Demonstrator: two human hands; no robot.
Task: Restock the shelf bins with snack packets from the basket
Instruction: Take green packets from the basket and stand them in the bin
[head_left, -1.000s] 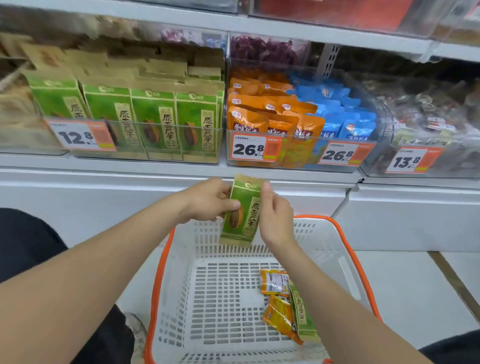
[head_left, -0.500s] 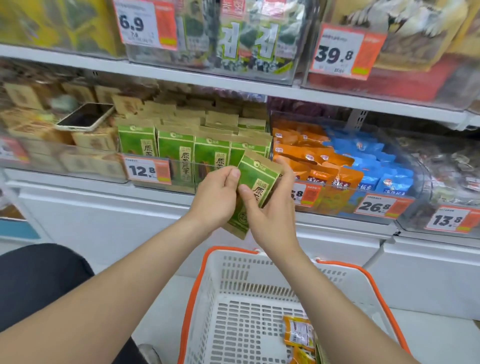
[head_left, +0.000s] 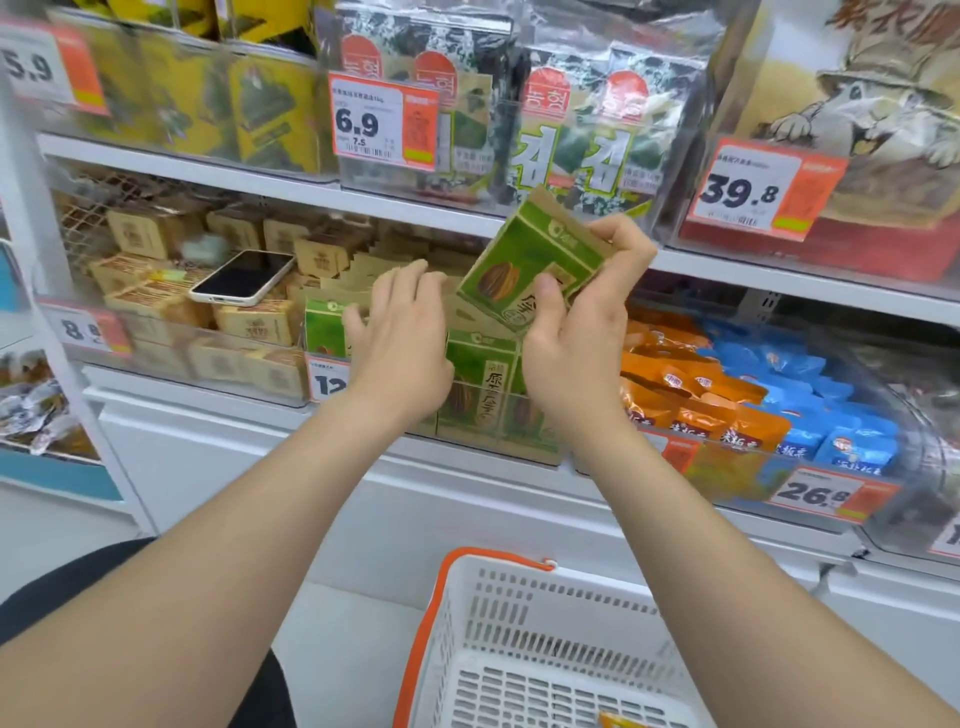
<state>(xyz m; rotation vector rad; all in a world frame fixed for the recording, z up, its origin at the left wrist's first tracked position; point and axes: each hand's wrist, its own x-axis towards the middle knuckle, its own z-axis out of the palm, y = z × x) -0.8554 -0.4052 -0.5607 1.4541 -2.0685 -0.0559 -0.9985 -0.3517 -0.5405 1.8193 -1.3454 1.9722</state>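
White store shelves carry clear bins with price tags. The right hand grips 1 green packet, thumb on its front and fingers curled behind its top edge, holding it tilted just above a clear bin where a row of green packets stands upright. The left hand, fingers straight and spread, rests on that row. A phone lies on brown boxes to the left. The white basket sits below.
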